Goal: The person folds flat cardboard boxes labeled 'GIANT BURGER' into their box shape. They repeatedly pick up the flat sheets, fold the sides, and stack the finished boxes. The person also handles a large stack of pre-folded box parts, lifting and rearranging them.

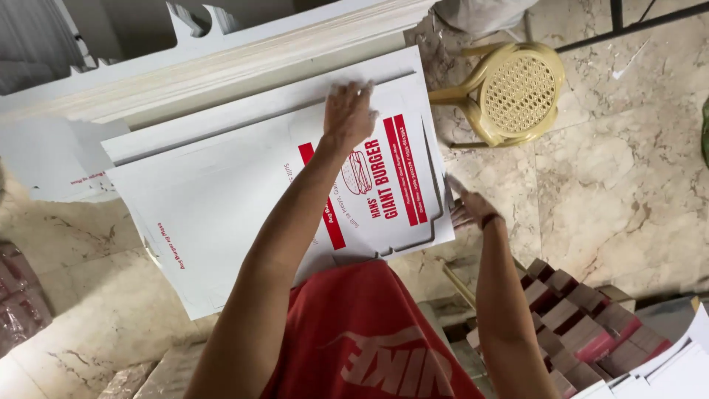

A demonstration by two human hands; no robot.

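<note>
Head view — hands press printed cardboard sheet.

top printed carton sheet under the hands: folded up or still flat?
Flat. The printed carton sheet lies unfolded on the stack, left hand pressed on top, right hand at its edge.

A flat white die-cut cardboard sheet with red print tops a tilted stack of sheets.

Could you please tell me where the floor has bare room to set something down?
Bare marble floor lies right of the printed white sheets, below the yellow stool. A smaller patch sits lower left. It is crowded by the right hand, above the red-and-white folded boxes.
</note>
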